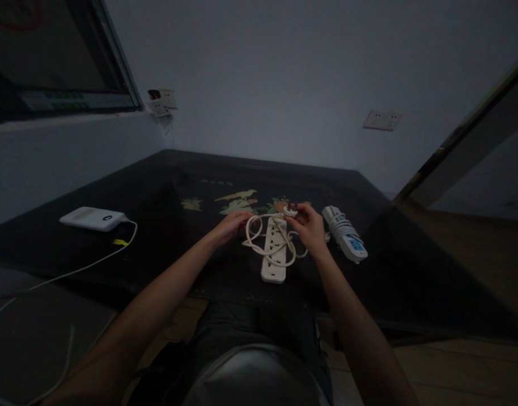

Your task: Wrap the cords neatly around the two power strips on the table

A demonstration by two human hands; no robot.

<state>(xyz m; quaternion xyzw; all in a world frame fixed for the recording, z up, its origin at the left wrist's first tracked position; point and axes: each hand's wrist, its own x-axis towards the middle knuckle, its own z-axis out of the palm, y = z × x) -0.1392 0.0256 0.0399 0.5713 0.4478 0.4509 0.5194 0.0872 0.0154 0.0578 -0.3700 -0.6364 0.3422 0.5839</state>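
A cream power strip (274, 260) lies lengthwise on the dark table (165, 248), with its cable (262, 239) looped loosely over it. My right hand (310, 225) pinches the white plug (290, 212) at the cable's end, just above the strip's far end. At the left side of the loops my left hand (230, 226) is curled on the cable.
A second white power strip (345, 234), its cord wound around it, lies right of my right hand. A white power bank (93, 218) with a white cable (72, 272) sits at the table's left. Wall sockets (382, 119) are on the far wall. Wooden floor lies to the right.
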